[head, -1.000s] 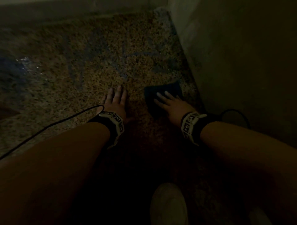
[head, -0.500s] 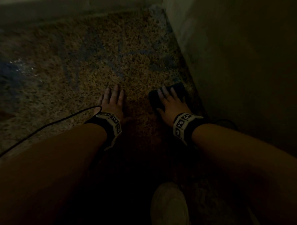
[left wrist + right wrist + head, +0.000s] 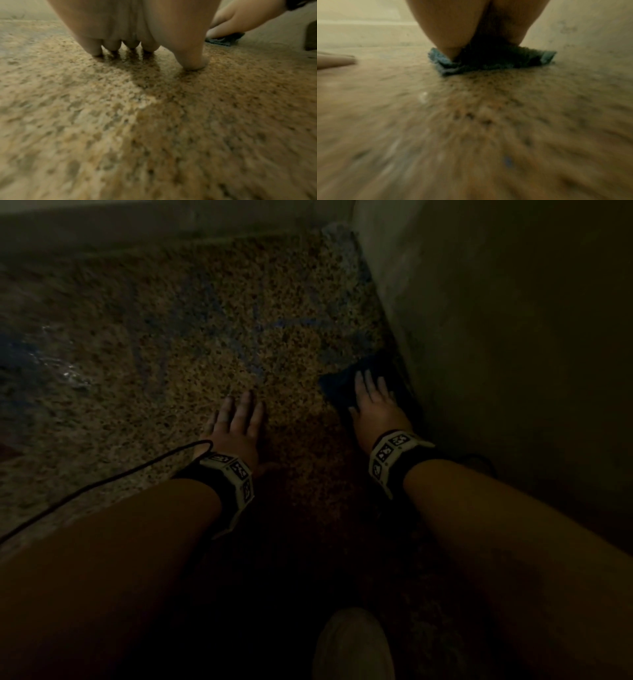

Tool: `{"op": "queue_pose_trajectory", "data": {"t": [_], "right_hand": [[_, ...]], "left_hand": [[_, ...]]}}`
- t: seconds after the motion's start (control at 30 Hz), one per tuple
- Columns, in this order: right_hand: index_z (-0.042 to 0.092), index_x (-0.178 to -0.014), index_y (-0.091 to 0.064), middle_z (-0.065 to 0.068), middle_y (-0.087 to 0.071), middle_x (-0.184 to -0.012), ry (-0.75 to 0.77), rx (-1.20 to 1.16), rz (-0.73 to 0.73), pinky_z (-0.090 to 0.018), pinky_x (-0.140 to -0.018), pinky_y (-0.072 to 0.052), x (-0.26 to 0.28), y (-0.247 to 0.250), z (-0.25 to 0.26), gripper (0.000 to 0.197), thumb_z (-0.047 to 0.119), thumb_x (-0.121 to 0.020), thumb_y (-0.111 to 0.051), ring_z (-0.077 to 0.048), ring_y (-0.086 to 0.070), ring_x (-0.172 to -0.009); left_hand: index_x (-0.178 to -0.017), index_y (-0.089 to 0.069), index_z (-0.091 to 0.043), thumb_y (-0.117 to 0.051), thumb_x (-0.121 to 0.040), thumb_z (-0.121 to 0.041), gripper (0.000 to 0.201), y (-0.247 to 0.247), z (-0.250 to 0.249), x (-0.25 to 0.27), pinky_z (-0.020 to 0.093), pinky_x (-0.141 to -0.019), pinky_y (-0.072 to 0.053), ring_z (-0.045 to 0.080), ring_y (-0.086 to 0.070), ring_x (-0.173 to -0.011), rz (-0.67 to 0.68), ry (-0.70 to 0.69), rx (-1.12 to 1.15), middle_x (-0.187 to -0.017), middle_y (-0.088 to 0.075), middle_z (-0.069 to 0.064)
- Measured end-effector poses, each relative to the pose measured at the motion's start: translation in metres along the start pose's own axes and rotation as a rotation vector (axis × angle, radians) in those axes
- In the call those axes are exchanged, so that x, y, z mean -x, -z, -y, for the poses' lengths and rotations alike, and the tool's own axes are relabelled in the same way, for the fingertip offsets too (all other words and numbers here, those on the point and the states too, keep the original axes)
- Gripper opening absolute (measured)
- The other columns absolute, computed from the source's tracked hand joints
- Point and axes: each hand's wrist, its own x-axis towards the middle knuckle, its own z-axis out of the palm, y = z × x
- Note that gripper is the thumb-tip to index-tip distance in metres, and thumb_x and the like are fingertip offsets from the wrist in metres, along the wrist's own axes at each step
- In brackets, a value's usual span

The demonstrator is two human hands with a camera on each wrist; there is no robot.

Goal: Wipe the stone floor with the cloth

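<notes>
Right hand [image 3: 375, 409] flat, fingers straight, pressing cloth [image 3: 447, 66] onto stone floor [image 3: 191, 344], hard beside wall [image 3: 496, 337]; left hand [image 3: 236, 428] spread, fingertips braced on bare stone, holding nothing. Soft, light, bunching at the near edge; best driven by palm pressure on the middle rather than pinched; likely grippy on speckled stone, perhaps damp, though dim light forbids certainty. In the way: wall close on the right; black cable [image 3: 102, 484] trailing left; pale shoe [image 3: 352, 645] below.
</notes>
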Motion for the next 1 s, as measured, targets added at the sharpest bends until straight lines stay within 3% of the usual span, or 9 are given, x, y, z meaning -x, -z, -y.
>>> {"op": "queue_pose_trajectory", "data": {"t": [0.13,0.3,0.4,0.53,0.7,0.87,1.0], "right_hand": [[0.016,-0.153,-0.003,-0.007,0.003,-0.16,0.058,-0.04,0.066,-0.038,-0.116,-0.002,0.007,0.0,-0.008,0.056,0.016,-0.104,-0.031,-0.03,0.002,-0.147],[0.024,-0.153,0.002,-0.004,0.01,-0.16,-0.062,0.0,0.113,-0.042,-0.117,-0.003,-0.012,0.013,0.001,0.055,0.026,-0.105,-0.024,-0.03,0.005,-0.146],[0.023,-0.153,0.005,-0.004,0.012,-0.16,-0.154,0.036,0.155,-0.044,-0.118,-0.007,-0.04,0.032,0.009,0.056,0.033,-0.105,-0.021,-0.033,0.003,-0.146],[0.021,-0.153,0.003,-0.007,0.009,-0.16,-0.162,0.033,0.144,-0.044,-0.117,-0.009,-0.066,0.053,0.016,0.06,0.038,-0.104,-0.026,-0.036,0.001,-0.145],[0.017,-0.153,0.003,-0.009,0.007,-0.16,-0.192,0.05,0.155,-0.048,-0.116,-0.016,-0.073,0.068,0.027,0.057,0.02,-0.104,-0.027,-0.037,-0.003,-0.145],[0.016,-0.153,0.005,-0.005,0.008,-0.16,-0.159,0.077,0.253,-0.048,-0.116,-0.019,-0.055,0.062,0.027,0.057,0.006,-0.102,-0.021,-0.032,-0.001,-0.146],[0.017,-0.152,0.006,-0.004,0.012,-0.159,-0.06,0.023,0.356,-0.045,-0.118,-0.013,-0.028,0.04,0.025,0.064,0.002,-0.101,-0.029,-0.032,0.006,-0.146]], "left_hand": [[-0.146,0.028,-0.021,-0.036,-0.086,-0.072,0.101,-0.001,0.002,0.002,0.041,-0.117,0.006,0.029,0.024,-0.142,-0.03,-0.027,-0.019,-0.149,0.038,0.004],[-0.144,0.029,-0.029,-0.045,-0.082,-0.071,0.105,0.013,0.009,-0.003,0.043,-0.117,0.004,0.03,0.023,-0.142,-0.053,-0.052,-0.006,-0.147,0.041,0.004],[-0.147,0.022,-0.031,-0.046,-0.084,-0.069,0.1,0.026,0.007,-0.008,0.044,-0.117,0.0,0.03,0.022,-0.143,-0.005,-0.053,0.015,-0.15,0.036,0.002],[-0.146,0.024,-0.032,-0.052,-0.085,-0.064,0.102,0.028,0.006,-0.014,0.045,-0.118,-0.006,0.031,0.021,-0.143,0.04,-0.028,-0.02,-0.15,0.037,0.002],[-0.142,0.029,-0.036,-0.06,-0.084,-0.058,0.108,0.03,0.004,-0.014,0.046,-0.112,-0.025,0.029,0.018,-0.144,0.06,0.007,-0.069,-0.15,0.037,0.001],[-0.143,0.027,-0.036,-0.056,-0.083,-0.064,0.106,0.033,0.004,-0.012,0.044,-0.114,-0.021,0.027,0.019,-0.144,0.079,-0.008,-0.054,-0.15,0.038,-0.001],[-0.144,0.026,-0.036,-0.051,-0.087,-0.062,0.1,0.035,0.006,-0.013,0.045,-0.115,-0.019,0.028,0.019,-0.144,0.085,-0.033,-0.05,-0.15,0.037,0.0]]}}
